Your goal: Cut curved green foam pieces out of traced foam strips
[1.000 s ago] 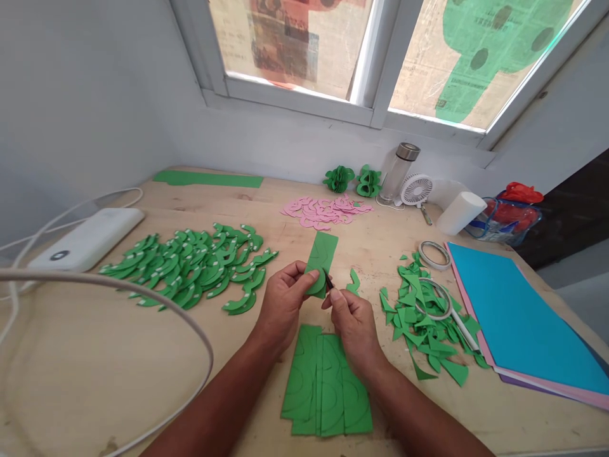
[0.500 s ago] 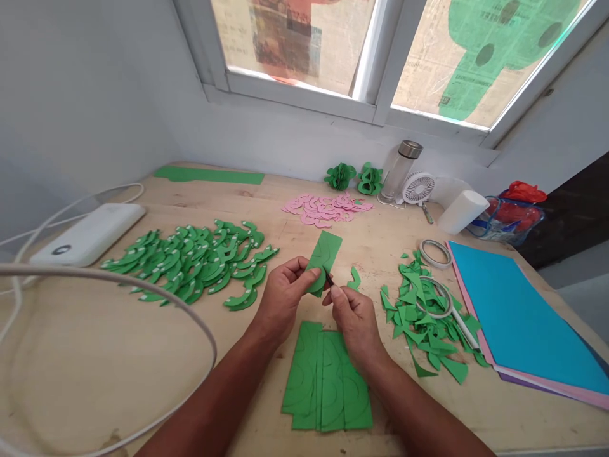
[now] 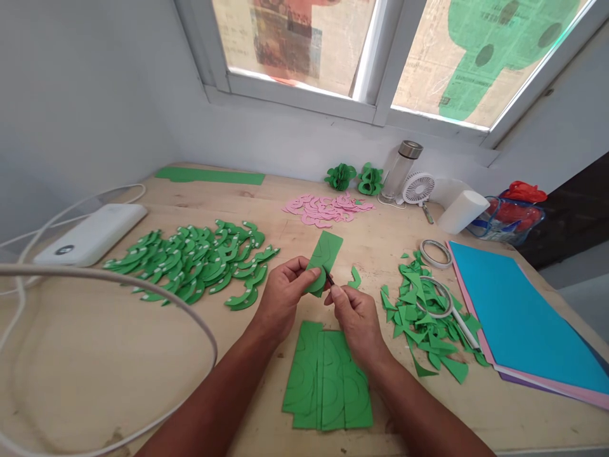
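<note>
My left hand (image 3: 284, 297) is closed on a green paper strip (image 3: 327, 249) with curved lines drawn on it, the thumb pressed flat on top. In my right hand (image 3: 354, 314) is a pair of small scissors (image 3: 329, 277); the dark blades meet the strip's right edge beside the left thumb, and the fingers cover the handles. Below both hands lie several green paper rectangles (image 3: 328, 387) marked with curves. A small green scrap (image 3: 354, 277) lies just beyond my right hand.
Curved green cutouts with white tabs (image 3: 195, 260) spread at left, near a white power bank (image 3: 90, 235) and a looping cable (image 3: 190, 311). Pink cutouts (image 3: 323, 209) lie behind. On the right are green offcuts (image 3: 438, 346), tape rolls (image 3: 435, 254) and coloured sheets (image 3: 523, 317).
My right hand has shifted very slightly, with the scissors still at the strip's edge. The left hand and strip stay practically in place.
</note>
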Demonstrator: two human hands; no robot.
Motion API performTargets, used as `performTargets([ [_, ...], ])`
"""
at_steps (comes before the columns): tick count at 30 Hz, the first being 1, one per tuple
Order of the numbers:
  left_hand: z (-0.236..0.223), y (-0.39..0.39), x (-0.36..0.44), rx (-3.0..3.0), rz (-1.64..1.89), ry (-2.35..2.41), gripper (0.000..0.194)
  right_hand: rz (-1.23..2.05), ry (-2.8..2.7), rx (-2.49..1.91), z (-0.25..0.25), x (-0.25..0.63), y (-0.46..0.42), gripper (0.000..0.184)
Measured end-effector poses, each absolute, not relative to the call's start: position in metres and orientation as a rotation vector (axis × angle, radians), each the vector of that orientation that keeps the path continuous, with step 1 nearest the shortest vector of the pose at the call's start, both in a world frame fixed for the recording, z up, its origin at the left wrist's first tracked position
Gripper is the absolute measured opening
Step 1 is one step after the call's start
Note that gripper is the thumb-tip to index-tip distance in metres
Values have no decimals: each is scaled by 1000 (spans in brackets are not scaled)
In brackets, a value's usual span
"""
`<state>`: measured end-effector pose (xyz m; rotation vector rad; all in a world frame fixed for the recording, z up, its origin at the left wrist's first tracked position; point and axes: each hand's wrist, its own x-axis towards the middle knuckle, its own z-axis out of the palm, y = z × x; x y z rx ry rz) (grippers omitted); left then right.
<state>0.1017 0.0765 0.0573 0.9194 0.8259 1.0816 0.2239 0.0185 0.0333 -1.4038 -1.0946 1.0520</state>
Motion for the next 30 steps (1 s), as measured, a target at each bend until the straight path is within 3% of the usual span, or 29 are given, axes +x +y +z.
performTargets([
  [19, 59, 76, 102, 848, 1107, 824, 16, 1007, -1121, -1441, 31, 224, 19, 44],
  [30, 56, 79, 101, 625, 1097, 810, 27, 1027, -1094, -1394, 27, 223, 21, 46],
])
